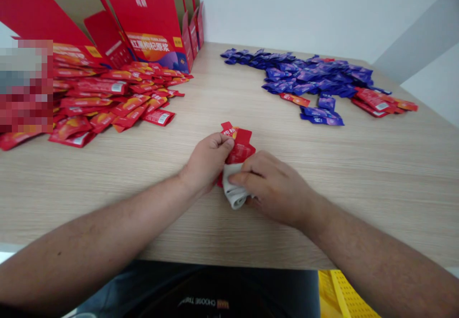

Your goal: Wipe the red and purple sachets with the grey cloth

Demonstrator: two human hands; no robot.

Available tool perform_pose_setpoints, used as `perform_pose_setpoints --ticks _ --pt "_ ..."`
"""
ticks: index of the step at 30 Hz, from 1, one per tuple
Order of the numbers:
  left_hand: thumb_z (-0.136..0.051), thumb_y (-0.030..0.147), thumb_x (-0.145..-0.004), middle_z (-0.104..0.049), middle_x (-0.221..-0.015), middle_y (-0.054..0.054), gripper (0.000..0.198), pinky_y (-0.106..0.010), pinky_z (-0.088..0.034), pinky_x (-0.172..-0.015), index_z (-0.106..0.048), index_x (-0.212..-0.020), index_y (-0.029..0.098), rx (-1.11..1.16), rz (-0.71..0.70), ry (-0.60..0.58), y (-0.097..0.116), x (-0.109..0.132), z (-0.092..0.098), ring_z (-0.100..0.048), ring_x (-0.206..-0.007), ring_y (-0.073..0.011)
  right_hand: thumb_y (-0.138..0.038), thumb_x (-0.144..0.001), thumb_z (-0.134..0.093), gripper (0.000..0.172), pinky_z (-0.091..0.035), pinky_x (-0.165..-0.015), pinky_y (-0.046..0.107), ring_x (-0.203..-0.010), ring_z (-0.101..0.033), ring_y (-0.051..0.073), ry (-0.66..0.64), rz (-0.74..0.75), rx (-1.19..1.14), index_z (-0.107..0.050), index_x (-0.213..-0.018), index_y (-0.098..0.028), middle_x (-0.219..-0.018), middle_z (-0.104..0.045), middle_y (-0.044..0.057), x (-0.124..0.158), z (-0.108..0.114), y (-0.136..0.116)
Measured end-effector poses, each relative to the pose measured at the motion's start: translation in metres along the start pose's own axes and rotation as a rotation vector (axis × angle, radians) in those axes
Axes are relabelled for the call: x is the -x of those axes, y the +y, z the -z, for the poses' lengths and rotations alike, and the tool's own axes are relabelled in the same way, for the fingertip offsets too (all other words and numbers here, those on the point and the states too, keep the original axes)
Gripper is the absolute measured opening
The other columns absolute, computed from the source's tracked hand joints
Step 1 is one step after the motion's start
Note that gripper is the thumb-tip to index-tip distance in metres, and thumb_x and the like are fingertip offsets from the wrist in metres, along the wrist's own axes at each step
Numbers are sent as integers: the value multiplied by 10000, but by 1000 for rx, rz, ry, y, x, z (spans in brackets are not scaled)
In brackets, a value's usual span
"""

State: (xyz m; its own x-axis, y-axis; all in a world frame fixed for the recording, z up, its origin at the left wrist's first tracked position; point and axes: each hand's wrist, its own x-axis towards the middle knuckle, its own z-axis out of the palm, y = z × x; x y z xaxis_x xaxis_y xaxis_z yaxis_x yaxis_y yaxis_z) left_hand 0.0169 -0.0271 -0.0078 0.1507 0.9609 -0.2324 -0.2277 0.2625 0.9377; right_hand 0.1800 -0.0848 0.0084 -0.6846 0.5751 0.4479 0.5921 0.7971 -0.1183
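Note:
Close to the table's front, my left hand (210, 160) pinches a red printed pouch (241, 153) by its upper left side. A pale folded cloth (233, 184) is gripped in my right hand (274, 184) and lies against the lower part of that pouch. The thumb and fingers of both hands are closed. The pouch's lower end is mostly hidden behind the cloth and my fingers.
Red pouches (125, 105) are heaped at the left before tall red cartons (150, 16). Blue-purple pouches (308, 76) lie at the back right, with several red pouches (380, 103) beside them. Below the table (358, 165) is a yellow crate (351, 294).

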Motion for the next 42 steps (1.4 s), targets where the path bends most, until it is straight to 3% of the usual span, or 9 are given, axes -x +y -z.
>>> perform_pose_setpoints --ticks 4,11,13,18,24,27,32,35,42 --pt "-613 198 -913 -584 -609 28 145 -222 -417 -519 -555 -780 192 116 42 26 8 2 -4 -508 -499 -103 -161 -1002 -535 204 -474 -720 333 -817 -552 200 -112 68 -2 -737 -1016 -186 -886 -655 48 -2 -5 -16" --pt "-621 166 -895 -588 -654 19 84 -231 -436 -592 -597 -815 177 42 103 -176 -5 8 -7 -536 -570 -107 -221 -933 -664 205 -514 -776 365 -903 -598 237 311 -267 137 -739 -1115 -166 -955 -650 93 3 10 25" --pt "-623 165 -893 -603 -673 9 72 -238 -445 -610 -615 -822 173 15 98 -199 -8 11 -8 -549 -589 -113 -220 -924 -670 197 -520 -770 366 -888 -602 235 350 -313 152 -743 -1099 -165 -928 -638 87 4 12 32" --pt "-669 184 -857 -593 -639 13 103 -227 -416 -548 -593 -788 175 69 113 -141 -3 12 -8 -526 -549 -110 -132 -890 -635 237 -519 -779 373 -907 -587 239 207 -169 75 -730 -1107 -153 -976 -662 100 4 7 20" --pt "-580 178 -910 -533 -592 37 119 -205 -365 -489 -554 -795 187 63 61 59 3 1 -2 -465 -489 -92 -163 -978 -537 209 -501 -739 341 -840 -567 213 -27 5 -24 -740 -1025 -176 -909 -666 64 1 0 -8" --pt "-568 185 -922 -534 -594 36 129 -209 -369 -488 -552 -795 189 48 43 71 2 -2 -1 -471 -490 -96 -158 -991 -515 229 -489 -722 325 -825 -563 202 -100 36 -31 -742 -1004 -194 -893 -659 51 1 -3 -11" --pt "-602 173 -903 -610 -677 10 75 -225 -421 -561 -588 -829 176 33 115 -158 -4 2 -2 -530 -563 -104 -178 -940 -604 204 -525 -753 355 -884 -596 231 142 -168 74 -741 -1089 -159 -959 -671 97 4 6 17" --pt "-603 201 -910 -602 -686 9 69 -228 -399 -570 -591 -847 174 -16 127 -224 -8 6 -3 -515 -561 -101 -185 -891 -660 239 -542 -768 372 -888 -623 242 292 -302 173 -748 -1111 -148 -960 -668 107 7 12 45" --pt "-573 267 -933 -530 -665 31 133 -220 -330 -535 -537 -835 185 -145 -14 -266 3 5 7 -444 -540 -89 -252 -912 -640 241 -561 -776 413 -875 -644 269 367 -349 230 -754 -1101 -153 -915 -694 118 15 10 77"
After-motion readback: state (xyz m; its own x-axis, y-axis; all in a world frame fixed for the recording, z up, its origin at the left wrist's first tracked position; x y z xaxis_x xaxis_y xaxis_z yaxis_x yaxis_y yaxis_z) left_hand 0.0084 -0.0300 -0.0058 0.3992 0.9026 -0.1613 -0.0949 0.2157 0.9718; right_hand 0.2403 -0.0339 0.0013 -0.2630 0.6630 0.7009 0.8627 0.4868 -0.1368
